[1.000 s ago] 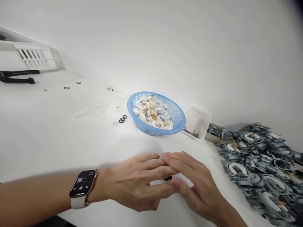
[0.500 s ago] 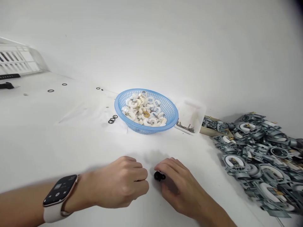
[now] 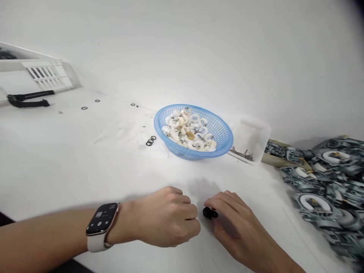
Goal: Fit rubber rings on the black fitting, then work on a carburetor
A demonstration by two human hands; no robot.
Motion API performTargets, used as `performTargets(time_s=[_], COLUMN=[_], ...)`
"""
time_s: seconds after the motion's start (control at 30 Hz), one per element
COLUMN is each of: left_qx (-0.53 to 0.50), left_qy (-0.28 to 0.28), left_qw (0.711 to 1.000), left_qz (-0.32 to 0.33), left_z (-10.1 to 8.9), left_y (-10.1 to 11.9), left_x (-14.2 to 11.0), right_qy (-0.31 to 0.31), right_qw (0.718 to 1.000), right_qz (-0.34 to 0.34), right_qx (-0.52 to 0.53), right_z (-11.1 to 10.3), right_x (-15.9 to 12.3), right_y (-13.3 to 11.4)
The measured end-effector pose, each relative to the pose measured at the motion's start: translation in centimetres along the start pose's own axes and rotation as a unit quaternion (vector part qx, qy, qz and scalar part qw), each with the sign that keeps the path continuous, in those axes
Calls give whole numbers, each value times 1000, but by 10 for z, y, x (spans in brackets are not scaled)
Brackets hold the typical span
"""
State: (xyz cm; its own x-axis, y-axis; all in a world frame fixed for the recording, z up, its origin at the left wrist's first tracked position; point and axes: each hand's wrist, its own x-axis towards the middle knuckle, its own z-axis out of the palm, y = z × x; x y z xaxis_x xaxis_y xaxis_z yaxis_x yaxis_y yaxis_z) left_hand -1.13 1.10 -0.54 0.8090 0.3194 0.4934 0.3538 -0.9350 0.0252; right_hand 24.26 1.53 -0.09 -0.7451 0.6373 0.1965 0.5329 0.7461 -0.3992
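My left hand (image 3: 167,220), with a smartwatch (image 3: 101,224) on its wrist, rests on the white table (image 3: 71,167) with its fingers curled into a loose fist; what it holds, if anything, is hidden. My right hand (image 3: 230,220) lies just to its right, its fingertips pinching a small black part (image 3: 209,213) that sits between the two hands. A blue plastic basket (image 3: 218,146) full of white ring-shaped pieces (image 3: 189,132) stands beyond the hands.
A heap of grey metal castings (image 3: 327,178) covers the table's right side. A clear tray of small pins (image 3: 250,142) stands beside the basket. Black O-rings (image 3: 150,141) lie left of the basket, more farther back. A white crate (image 3: 45,72) and black strap (image 3: 28,99) sit far left.
My hands lay overlapped with fingers stretched out; they have drawn apart and curled, the right one now pinching the black part. The view shifted slightly.
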Motion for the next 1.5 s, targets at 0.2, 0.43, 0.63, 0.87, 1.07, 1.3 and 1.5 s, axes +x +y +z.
performTargets(time_s=[0.2,0.43,0.63,0.87,1.07,1.3,1.5], left_qx=[15,12,11,15,19,20,22], left_qy=[-8,-28,-12,-27,-11,-30,-20], left_qw=[1000,1000,1000,1000,1000,999,1000], left_qz=[-3,1,0,4,7,6,4], left_z=[1,1,2,1,1,1,2], left_y=[2,3,3,3,3,4,3], left_x=[0,-1,-1,-2,-1,-1,-2], right_qy=[1,10,-4,17,55,74,84], right_qw=[999,998,999,999,998,994,990], right_qz=[-28,-30,-22,-26,6,33,16], right_qx=[-35,-49,-41,-35,27,70,115], right_z=[3,5,6,3,0,-2,-2], right_x=[0,0,-1,2,1,1,2], right_y=[3,7,9,6,0,1,-3])
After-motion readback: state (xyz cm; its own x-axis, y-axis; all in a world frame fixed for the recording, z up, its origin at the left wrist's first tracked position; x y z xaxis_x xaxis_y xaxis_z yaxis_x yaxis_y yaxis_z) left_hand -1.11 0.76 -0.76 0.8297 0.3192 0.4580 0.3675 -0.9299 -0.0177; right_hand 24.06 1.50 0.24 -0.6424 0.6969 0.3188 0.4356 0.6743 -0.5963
